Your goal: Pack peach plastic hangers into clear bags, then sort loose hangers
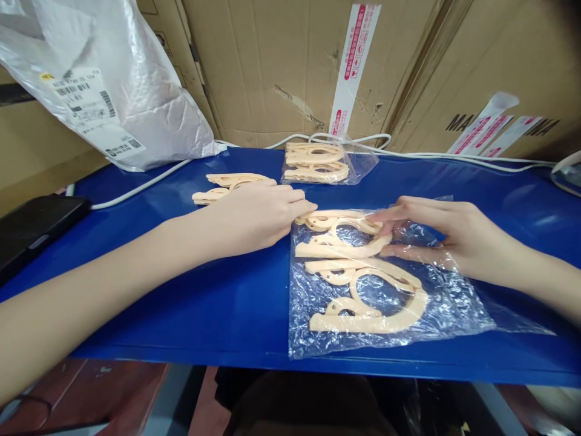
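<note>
Right fingers on hangers; bag around

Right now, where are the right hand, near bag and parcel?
Right hand (467,236), head view, back of hand.
Near bag (449,303), head view, clear plastic on its right.
Parcel (131,72), head view, white wrapping.

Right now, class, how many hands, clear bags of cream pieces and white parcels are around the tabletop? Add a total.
Left hand and right hand: 2 hands
Near clear bag and far clear bag: 2 bags
White parcel: 1
Total: 5
</note>
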`<state>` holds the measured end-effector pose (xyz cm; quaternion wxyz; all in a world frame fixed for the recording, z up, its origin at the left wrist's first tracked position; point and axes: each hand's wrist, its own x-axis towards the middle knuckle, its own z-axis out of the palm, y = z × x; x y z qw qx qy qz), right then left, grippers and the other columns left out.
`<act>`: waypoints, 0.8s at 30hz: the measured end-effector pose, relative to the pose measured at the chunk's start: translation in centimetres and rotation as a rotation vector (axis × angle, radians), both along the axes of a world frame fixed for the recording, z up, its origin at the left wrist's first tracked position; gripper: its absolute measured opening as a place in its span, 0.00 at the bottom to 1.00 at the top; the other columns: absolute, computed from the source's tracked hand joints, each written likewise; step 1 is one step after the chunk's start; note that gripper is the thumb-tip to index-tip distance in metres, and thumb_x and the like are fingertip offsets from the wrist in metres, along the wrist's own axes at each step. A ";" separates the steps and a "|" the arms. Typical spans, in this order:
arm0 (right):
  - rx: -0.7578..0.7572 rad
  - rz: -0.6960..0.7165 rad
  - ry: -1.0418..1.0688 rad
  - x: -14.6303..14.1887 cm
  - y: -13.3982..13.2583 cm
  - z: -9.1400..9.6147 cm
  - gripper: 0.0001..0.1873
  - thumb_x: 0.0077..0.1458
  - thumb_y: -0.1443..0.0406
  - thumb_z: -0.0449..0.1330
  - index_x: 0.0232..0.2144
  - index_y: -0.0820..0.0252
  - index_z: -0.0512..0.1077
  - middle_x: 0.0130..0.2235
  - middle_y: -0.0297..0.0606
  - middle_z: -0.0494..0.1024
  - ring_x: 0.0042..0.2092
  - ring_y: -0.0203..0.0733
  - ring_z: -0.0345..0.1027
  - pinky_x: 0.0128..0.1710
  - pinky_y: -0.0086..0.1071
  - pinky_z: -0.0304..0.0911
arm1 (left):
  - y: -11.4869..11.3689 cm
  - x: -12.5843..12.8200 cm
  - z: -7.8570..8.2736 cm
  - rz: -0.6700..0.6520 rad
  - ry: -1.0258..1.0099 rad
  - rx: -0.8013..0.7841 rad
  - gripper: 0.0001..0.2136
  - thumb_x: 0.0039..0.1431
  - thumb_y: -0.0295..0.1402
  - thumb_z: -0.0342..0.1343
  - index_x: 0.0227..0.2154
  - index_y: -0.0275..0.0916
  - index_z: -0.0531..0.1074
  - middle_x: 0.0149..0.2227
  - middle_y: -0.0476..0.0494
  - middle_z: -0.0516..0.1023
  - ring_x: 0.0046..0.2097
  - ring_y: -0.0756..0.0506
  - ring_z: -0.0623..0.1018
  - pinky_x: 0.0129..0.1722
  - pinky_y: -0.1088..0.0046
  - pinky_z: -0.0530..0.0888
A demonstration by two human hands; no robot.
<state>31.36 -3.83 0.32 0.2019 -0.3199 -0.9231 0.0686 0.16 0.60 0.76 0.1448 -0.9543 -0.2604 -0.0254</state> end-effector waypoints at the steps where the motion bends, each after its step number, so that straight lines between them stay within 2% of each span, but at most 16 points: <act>1: 0.008 0.001 -0.021 0.0 -0.1 0.1 0.23 0.60 0.59 0.62 0.58 0.52 0.69 0.49 0.42 0.79 0.41 0.42 0.75 0.37 0.35 0.71 | 0.0 0.0 0.1 -0.002 0.002 0.008 0.19 0.68 0.28 0.42 0.55 0.38 0.72 0.46 0.40 0.78 0.47 0.43 0.77 0.47 0.67 0.69; 5: 0.019 0.013 -0.038 -0.2 -0.5 0.4 0.21 0.62 0.59 0.61 0.56 0.54 0.69 0.48 0.40 0.79 0.44 0.42 0.76 0.40 0.35 0.72 | -0.2 0.1 0.3 -0.005 -0.039 -0.032 0.18 0.70 0.32 0.41 0.55 0.39 0.72 0.46 0.41 0.78 0.46 0.44 0.76 0.47 0.66 0.68; 8: -0.029 -0.009 -0.028 -0.3 -0.5 0.5 0.18 0.62 0.60 0.60 0.54 0.54 0.70 0.50 0.40 0.79 0.43 0.40 0.76 0.42 0.34 0.72 | -0.2 0.1 0.3 0.006 -0.058 -0.059 0.18 0.72 0.35 0.40 0.54 0.40 0.72 0.45 0.43 0.78 0.45 0.44 0.76 0.46 0.67 0.69; 10: -0.051 -0.021 -0.013 -0.2 -0.4 0.4 0.18 0.62 0.60 0.60 0.54 0.55 0.70 0.50 0.40 0.80 0.41 0.39 0.77 0.41 0.33 0.72 | -0.1 0.2 0.1 0.017 -0.056 -0.045 0.18 0.73 0.35 0.40 0.54 0.40 0.73 0.45 0.43 0.78 0.45 0.44 0.76 0.45 0.67 0.69; 15: -0.051 -0.030 -0.001 0.2 -0.1 0.0 0.22 0.61 0.60 0.61 0.58 0.51 0.68 0.53 0.39 0.79 0.45 0.42 0.77 0.41 0.34 0.73 | 0.2 0.3 -0.3 0.025 -0.019 -0.006 0.18 0.72 0.30 0.39 0.54 0.38 0.72 0.45 0.41 0.77 0.44 0.44 0.76 0.44 0.68 0.69; 18: -0.052 -0.034 -0.011 0.3 0.0 0.0 0.21 0.61 0.59 0.61 0.56 0.52 0.69 0.55 0.41 0.78 0.45 0.43 0.76 0.44 0.36 0.73 | 0.3 0.3 -0.4 0.040 -0.020 0.002 0.18 0.72 0.29 0.39 0.54 0.37 0.72 0.46 0.41 0.77 0.44 0.44 0.76 0.44 0.68 0.69; 24: 0.004 -0.033 -0.048 -0.1 0.0 -0.1 0.17 0.63 0.60 0.59 0.54 0.52 0.69 0.55 0.41 0.77 0.47 0.44 0.76 0.44 0.38 0.75 | 0.3 0.3 -0.4 0.035 -0.066 -0.021 0.17 0.73 0.33 0.40 0.52 0.38 0.72 0.46 0.43 0.77 0.46 0.43 0.76 0.47 0.67 0.68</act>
